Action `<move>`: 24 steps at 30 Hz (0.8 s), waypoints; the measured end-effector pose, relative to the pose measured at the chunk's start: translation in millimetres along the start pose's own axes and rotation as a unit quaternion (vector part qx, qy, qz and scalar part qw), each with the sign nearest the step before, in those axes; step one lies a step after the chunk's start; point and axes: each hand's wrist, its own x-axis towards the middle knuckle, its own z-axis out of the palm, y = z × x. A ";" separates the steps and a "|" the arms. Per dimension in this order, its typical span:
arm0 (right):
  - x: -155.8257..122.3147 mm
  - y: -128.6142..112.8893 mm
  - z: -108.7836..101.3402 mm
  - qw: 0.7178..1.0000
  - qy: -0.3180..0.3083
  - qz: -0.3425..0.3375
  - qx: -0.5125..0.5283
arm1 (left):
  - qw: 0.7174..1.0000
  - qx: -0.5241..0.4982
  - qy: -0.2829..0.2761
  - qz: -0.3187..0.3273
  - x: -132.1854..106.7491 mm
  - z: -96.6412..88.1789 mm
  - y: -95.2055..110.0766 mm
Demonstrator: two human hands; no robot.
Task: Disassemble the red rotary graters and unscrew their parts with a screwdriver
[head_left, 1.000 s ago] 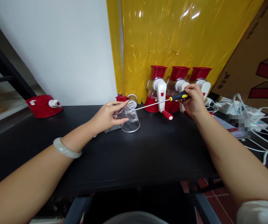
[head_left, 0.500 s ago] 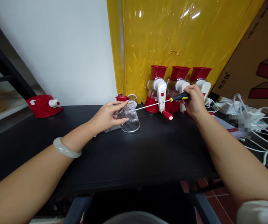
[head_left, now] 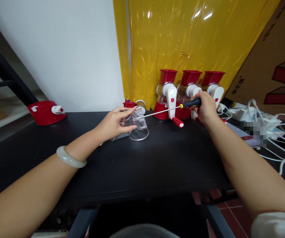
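Note:
My left hand (head_left: pixel 115 123) grips a clear plastic housing (head_left: pixel 140 123) that lies on its side on the black table, thumb and fingers on either side of it. In my right hand (head_left: pixel 206 105) is a screwdriver (head_left: pixel 190 102) with a black and yellow handle, held nearly level. Its long shaft points left, and the tip meets the right side of the clear housing; whether a screw sits there is too small to tell. Behind the housing are a metal grater drum (head_left: pixel 140 105) and a small red part (head_left: pixel 129 104).
Three red and white rotary graters (head_left: pixel 168 94) with crank handles stand at the back right. A red base (head_left: pixel 47 113) sits at the left. White cables (head_left: pixel 284 142) and a phone-like screen (head_left: pixel 243 135) lie at the right, before a cardboard box (head_left: pixel 263 69).
My right hand has turned slightly around the screwdriver handle, its fingers now more behind it. The clear housing and my left hand stay in place.

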 end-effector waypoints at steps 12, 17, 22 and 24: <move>-9.8 -16.8 8.5 0.995 -0.031 0.036 0.089 | 1.000 -0.003 0.001 0.002 0.0 0.5 0.0; -6.9 -13.3 7.7 0.997 -0.025 0.047 0.060 | 1.000 -0.011 0.000 -0.003 -0.1 0.5 0.3; -4.5 -4.2 5.6 0.999 0.001 0.019 0.027 | 1.000 -0.009 0.003 0.001 -0.3 0.7 0.2; -4.0 -3.2 5.1 0.999 0.001 0.016 0.030 | 1.000 -0.005 0.004 0.003 -0.4 0.8 -0.2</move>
